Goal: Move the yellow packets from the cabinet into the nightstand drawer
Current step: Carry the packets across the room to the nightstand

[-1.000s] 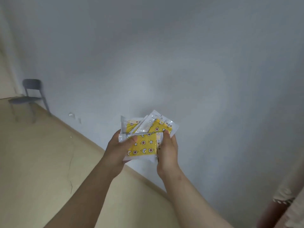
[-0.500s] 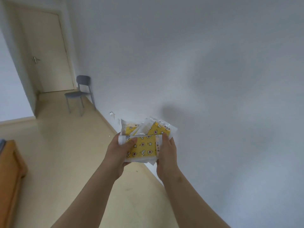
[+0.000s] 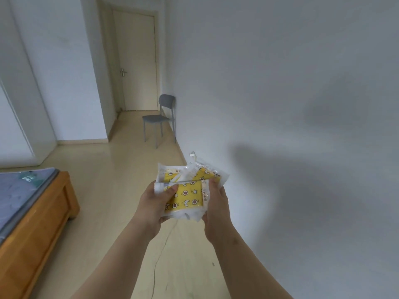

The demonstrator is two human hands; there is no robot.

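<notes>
At the far left stood a wooden bed frame [image 3: 45, 214] with a grey-blue mattress [image 3: 17, 190] on it, its corner jutting onto the pale floor [image 3: 103, 190]. Further back, a closed cream door [image 3: 138, 61] ended the passage. A grey chair [image 3: 160, 118] stood just beside the white wall [image 3: 280, 83] that filled the right side and carried a soft shadow.

Both bare forearms reached forward from the bottom edge. The left hand [image 3: 154, 207] gripped the left side of the yellow packets [image 3: 187, 197], thumb pressed on the front one and fingers curled underneath. The packets were held in the air between the two hands, above the floor near the wall, with the rear ones fanned out and tilted behind the front one. The right hand [image 3: 217, 207] clasped their right side, thumb laid along the clear sealed edge; its fingers were hidden beneath.
</notes>
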